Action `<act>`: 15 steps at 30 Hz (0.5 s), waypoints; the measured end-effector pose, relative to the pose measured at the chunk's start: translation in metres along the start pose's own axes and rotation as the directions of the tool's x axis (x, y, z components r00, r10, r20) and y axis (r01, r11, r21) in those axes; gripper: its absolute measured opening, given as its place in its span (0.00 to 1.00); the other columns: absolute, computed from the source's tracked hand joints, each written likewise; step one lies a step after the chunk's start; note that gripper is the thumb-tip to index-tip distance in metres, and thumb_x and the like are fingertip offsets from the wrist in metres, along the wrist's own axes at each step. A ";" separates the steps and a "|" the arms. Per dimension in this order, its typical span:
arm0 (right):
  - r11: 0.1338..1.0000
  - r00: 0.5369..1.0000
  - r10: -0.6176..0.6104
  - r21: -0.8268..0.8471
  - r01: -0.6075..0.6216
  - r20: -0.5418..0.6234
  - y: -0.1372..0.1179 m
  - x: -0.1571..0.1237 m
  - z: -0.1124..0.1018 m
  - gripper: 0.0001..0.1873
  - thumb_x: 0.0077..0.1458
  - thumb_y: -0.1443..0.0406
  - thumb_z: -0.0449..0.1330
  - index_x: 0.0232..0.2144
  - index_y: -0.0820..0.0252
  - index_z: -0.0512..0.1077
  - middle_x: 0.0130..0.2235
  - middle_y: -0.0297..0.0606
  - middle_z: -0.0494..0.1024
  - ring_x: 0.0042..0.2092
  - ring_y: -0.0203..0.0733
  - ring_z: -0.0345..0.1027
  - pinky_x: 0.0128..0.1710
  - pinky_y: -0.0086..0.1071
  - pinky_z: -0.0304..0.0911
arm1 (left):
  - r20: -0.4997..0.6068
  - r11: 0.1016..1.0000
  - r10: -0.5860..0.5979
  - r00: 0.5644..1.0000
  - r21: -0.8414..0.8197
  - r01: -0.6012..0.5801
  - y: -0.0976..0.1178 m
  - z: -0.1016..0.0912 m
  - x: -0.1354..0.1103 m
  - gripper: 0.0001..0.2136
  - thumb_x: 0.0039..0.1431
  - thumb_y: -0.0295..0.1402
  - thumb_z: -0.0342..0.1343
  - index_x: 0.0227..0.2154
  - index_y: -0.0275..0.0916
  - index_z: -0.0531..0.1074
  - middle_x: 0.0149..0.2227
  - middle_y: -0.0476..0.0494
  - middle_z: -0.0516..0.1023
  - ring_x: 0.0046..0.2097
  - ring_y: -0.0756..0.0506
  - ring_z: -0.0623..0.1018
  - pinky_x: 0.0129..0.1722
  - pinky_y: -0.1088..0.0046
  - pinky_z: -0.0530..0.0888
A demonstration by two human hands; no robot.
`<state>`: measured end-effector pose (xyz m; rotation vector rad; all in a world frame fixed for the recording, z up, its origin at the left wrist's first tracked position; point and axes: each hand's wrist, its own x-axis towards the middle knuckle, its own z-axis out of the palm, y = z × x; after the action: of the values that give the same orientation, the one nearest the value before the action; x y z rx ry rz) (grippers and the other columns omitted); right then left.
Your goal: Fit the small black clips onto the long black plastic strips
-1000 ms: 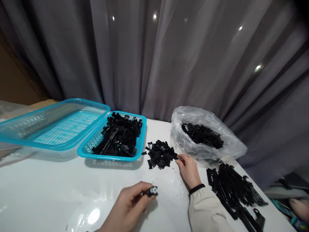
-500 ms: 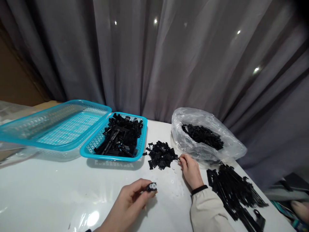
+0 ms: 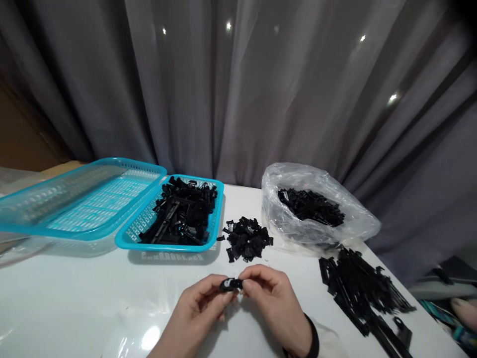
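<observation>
grey curtain [image 3: 194,89] across the back, white table [image 3: 74,298] before it! two blue plastic baskets, the left one [image 3: 67,233] beside the right one [image 3: 160,247], which is heaped with black plastic parts. over right, a clear plastic bag [image 3: 274,223] gapes around more, black strips [image 3: 357,288] just in front. and here, left hand [image 3: 197,311] and right hand [image 3: 278,308], fingers curled, fingertips nearly closed, both pinching one small black piece [image 3: 226,285], above the table, near the pile of small black clips [image 3: 249,238]!
</observation>
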<state>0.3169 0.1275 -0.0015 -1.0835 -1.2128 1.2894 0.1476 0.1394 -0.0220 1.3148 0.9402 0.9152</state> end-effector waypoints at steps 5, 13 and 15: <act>1.000 1.000 0.013 0.011 -0.013 -0.009 0.005 0.001 0.004 0.09 0.51 0.62 0.61 0.30 0.64 0.76 0.26 0.36 0.75 0.29 0.35 0.67 0.31 0.25 0.64 | -0.003 1.000 0.021 1.000 0.017 -0.021 0.000 0.001 -0.001 0.08 0.59 0.37 0.56 0.35 0.38 0.75 0.30 0.48 0.73 0.29 0.50 0.69 0.28 0.78 0.67; 0.987 0.993 -0.106 -0.124 0.099 -0.057 0.005 -0.002 0.008 0.08 0.46 0.71 0.62 0.31 0.58 0.79 0.33 0.37 0.75 0.35 0.38 0.70 0.35 0.26 0.65 | 0.004 0.999 0.050 0.999 -0.015 -0.050 -0.003 0.000 0.000 0.07 0.59 0.35 0.56 0.36 0.38 0.75 0.30 0.48 0.73 0.28 0.50 0.69 0.27 0.79 0.69; 0.962 0.981 -0.182 -0.216 0.165 -0.061 0.007 -0.003 0.008 0.10 0.49 0.72 0.60 0.32 0.57 0.79 0.33 0.36 0.76 0.35 0.37 0.69 0.35 0.25 0.64 | 0.004 0.998 0.052 0.999 -0.024 -0.052 -0.001 0.001 0.000 0.07 0.59 0.35 0.56 0.35 0.38 0.76 0.30 0.48 0.73 0.28 0.51 0.69 0.27 0.79 0.69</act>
<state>0.3083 0.1240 -0.0075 -1.1398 -1.3738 0.9909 0.1486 0.1389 -0.0226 1.3255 0.8924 0.9601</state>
